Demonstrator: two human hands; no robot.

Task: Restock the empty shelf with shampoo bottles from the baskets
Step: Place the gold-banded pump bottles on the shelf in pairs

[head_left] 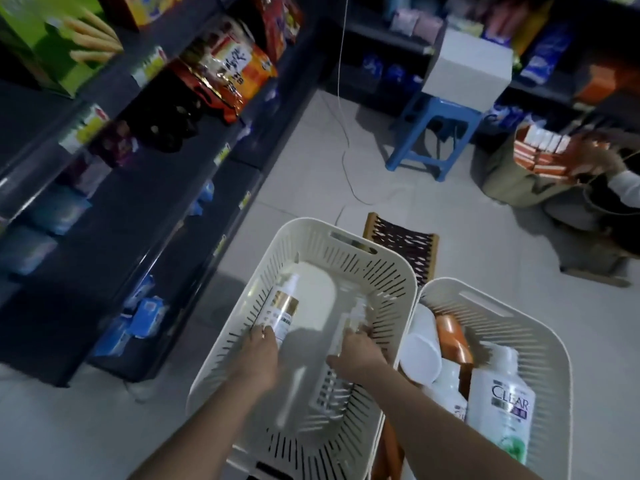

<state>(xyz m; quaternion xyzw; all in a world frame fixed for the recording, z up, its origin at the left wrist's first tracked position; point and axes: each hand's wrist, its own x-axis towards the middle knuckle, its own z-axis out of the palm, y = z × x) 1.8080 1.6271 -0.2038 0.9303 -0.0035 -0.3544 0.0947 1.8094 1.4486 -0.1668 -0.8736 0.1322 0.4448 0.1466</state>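
- Shelving [145, 216], left of frame: which tier stands empty cannot be told. Confirm it before you carry.
- Left basket [304, 225], bottom centre, holds both bottles you are reaching for. Right basket [512, 323], hard against it, holds more stock.
- Gold-banded bottle [284, 311]: your left hand [258, 351] grips its near end. Lift it clear of the slotted wall.
- Second bottle [329, 393], blurred: your right hand [358, 348] wraps its middle. Secure your hold before raising it.

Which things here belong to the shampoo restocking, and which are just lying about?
Part of the job: left basket, right basket, gold-banded bottle in the left hand, blurred bottle in the right hand, CLEAR bottle, orange bottle.
Lying about: blue stool, white box, snack packets, floor cable.
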